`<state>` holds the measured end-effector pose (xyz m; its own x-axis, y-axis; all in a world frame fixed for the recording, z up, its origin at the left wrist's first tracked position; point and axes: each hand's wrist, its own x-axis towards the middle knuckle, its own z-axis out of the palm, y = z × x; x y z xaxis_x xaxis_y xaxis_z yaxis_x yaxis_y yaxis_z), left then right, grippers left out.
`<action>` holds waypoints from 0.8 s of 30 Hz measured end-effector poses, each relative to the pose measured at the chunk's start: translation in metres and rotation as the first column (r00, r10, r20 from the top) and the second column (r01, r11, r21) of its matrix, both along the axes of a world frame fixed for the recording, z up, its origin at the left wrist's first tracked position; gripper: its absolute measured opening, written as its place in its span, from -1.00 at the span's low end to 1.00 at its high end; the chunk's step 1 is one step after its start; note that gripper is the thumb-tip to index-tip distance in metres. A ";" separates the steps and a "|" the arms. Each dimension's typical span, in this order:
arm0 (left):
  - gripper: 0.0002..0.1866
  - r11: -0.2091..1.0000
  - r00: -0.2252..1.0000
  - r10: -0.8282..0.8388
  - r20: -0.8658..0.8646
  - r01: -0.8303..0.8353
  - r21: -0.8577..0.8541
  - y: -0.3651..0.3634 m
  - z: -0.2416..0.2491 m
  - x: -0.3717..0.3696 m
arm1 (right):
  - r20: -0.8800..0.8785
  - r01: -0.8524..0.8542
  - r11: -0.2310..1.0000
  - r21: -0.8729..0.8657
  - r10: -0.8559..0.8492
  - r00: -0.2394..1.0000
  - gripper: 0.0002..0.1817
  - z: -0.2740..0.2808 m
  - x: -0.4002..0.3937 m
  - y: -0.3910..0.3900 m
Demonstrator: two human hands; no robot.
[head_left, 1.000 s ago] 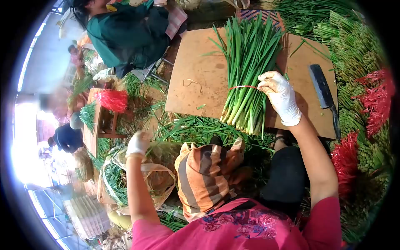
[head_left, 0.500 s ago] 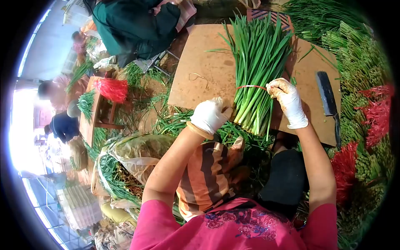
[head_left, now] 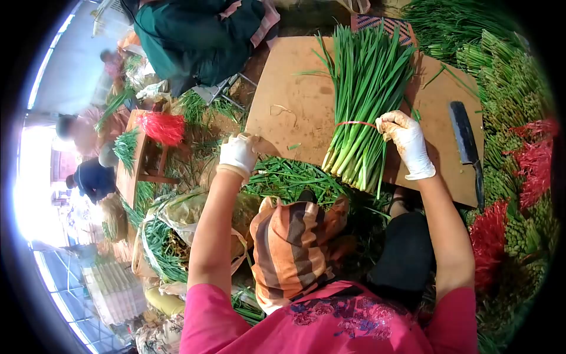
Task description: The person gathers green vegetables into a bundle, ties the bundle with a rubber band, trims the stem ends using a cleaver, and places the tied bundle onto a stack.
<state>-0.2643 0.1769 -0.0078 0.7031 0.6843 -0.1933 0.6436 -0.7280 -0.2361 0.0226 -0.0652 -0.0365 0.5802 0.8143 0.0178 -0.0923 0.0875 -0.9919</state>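
Note:
A thick bundle of green chives [head_left: 370,82] lies on a wooden board [head_left: 283,71], leaves pointing away and pale stalk ends over the near edge. Around its lower part runs a thin red tie [head_left: 354,123]. My right hand [head_left: 405,141], in a stained white glove, is closed on the tie's end at the bundle's right side. My left hand [head_left: 238,153], also gloved, is apart from the bundle by the board's left near edge. Its fingers are curled, and what they hold, if anything, is hidden. A small leaf scrap [head_left: 293,146] lies on the board.
A dark-bladed knife [head_left: 464,135] lies at the board's right edge. Stacked green bundles [head_left: 513,100] and red ties [head_left: 490,242] fill the right side. At left are a plastic bag of leaves [head_left: 168,248], a small bench [head_left: 132,159] and other people.
My left hand has moved left, away from the stalk ends to the board's left near edge. A leaf scrap now shows on the board. My right hand stays at the tie.

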 end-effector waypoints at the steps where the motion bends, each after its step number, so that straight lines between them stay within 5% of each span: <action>1: -0.64 0.993 0.917 -0.087 0.389 0.111 -0.039 0.005 -0.015 -0.007 | -0.027 -0.010 1.000 0.012 0.010 1.000 -0.94 0.004 0.000 0.004; 3: -0.62 0.958 0.595 -0.147 0.790 0.285 -0.036 -0.026 0.009 0.024 | -0.094 -0.021 1.000 0.013 0.022 0.995 -0.93 0.006 -0.004 0.002; 5: -0.65 0.870 0.433 -0.219 0.874 0.492 -0.025 -0.087 0.050 0.063 | -0.117 -0.029 1.000 0.003 0.030 0.993 -0.93 0.010 -0.004 0.006; 8: -0.58 0.662 0.551 -0.532 0.644 0.744 -0.090 -0.157 0.071 0.099 | -0.169 -0.007 0.999 -0.036 0.001 0.986 -0.92 0.028 -0.011 0.014; 11: -0.55 0.609 0.548 -0.709 0.443 0.793 -0.006 -0.156 0.040 0.103 | -0.206 0.002 0.995 0.103 0.019 0.978 -0.91 0.045 -0.011 0.017; 15: -0.63 0.631 0.563 -0.658 0.499 0.775 -0.042 -0.129 0.056 0.078 | -0.194 -0.040 0.986 0.161 0.072 0.978 -0.88 0.061 -0.015 0.025; 17: -0.65 0.597 0.606 -0.598 0.525 0.773 -0.213 -0.110 0.056 0.067 | -0.138 -0.134 0.990 0.037 0.138 0.981 -0.87 0.047 -0.010 0.037; 19: -0.63 0.553 0.681 -0.271 0.680 0.689 -0.470 -0.086 0.067 0.067 | -0.302 -0.157 0.986 0.055 0.166 0.939 -0.87 0.030 -0.014 0.048; 20: -0.58 0.726 0.725 -0.256 0.639 0.581 -0.368 -0.084 0.082 0.073 | -0.333 -0.135 0.990 0.031 0.137 0.933 -0.86 0.028 -0.015 0.048; 21: -0.42 0.823 0.662 -0.402 0.633 0.564 -0.068 -0.081 0.077 0.078 | -0.329 -0.140 0.988 0.059 0.152 0.932 -0.86 0.026 -0.014 0.049; 24: 0.11 0.946 0.900 -0.288 0.327 0.320 -0.045 -0.106 0.071 0.116 | -0.314 -0.144 0.983 0.114 0.173 0.933 -0.86 0.029 -0.014 0.050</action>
